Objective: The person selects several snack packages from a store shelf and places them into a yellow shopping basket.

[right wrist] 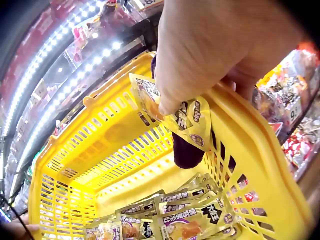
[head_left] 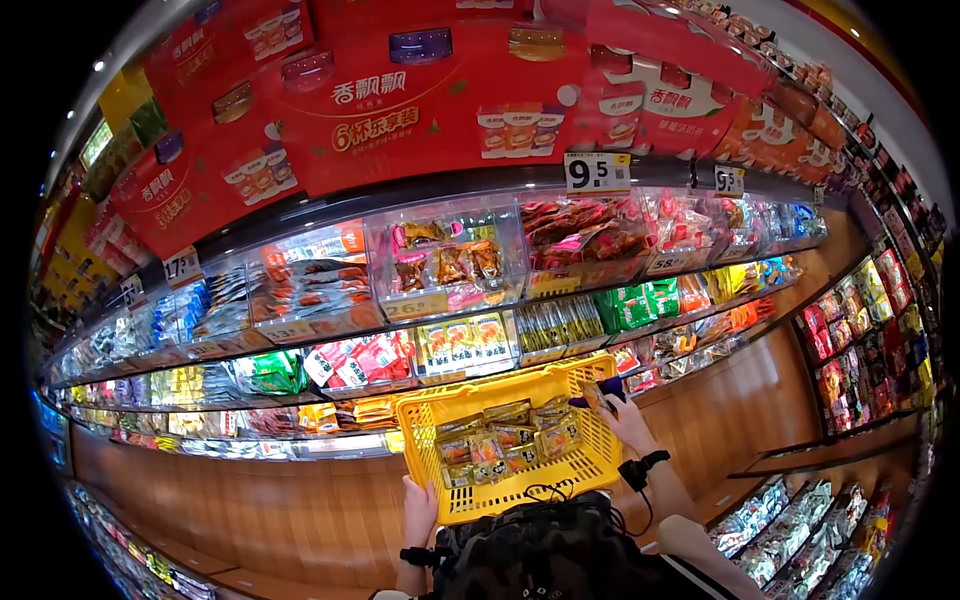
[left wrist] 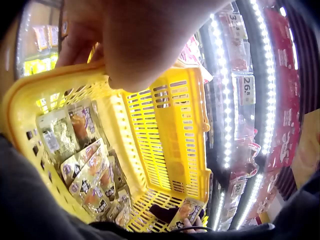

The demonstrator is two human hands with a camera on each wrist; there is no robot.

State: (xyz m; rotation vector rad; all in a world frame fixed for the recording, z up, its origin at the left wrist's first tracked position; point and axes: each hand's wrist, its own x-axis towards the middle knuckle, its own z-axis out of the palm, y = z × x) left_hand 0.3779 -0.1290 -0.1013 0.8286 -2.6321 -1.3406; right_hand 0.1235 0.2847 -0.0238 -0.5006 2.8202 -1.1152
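A yellow plastic shopping basket (head_left: 408, 440) is in front of the body. On its left rim, my left hand (head_left: 420, 510) grips the edge; the left wrist view shows the thumb (left wrist: 132, 75) over the rim. At the opposite side, my right hand (head_left: 628, 425) pinches a gold snack packet (right wrist: 192, 120) just inside the right wall. Behind that packet hangs a dark purple piece (right wrist: 187, 154), partly hidden by hand and packet. Several similar gold packets (head_left: 490, 450) lie piled on the basket floor, their fronts clearest in the right wrist view.
Lit shelves with clear bins of bagged snacks (head_left: 470, 345) run across beyond the basket. Large red cartons (head_left: 400, 110) stand above them. Wooden floor (head_left: 310, 500) shows below, with another snack rack (head_left: 860, 345) at right and bagged goods (head_left: 800, 520) at lower right.
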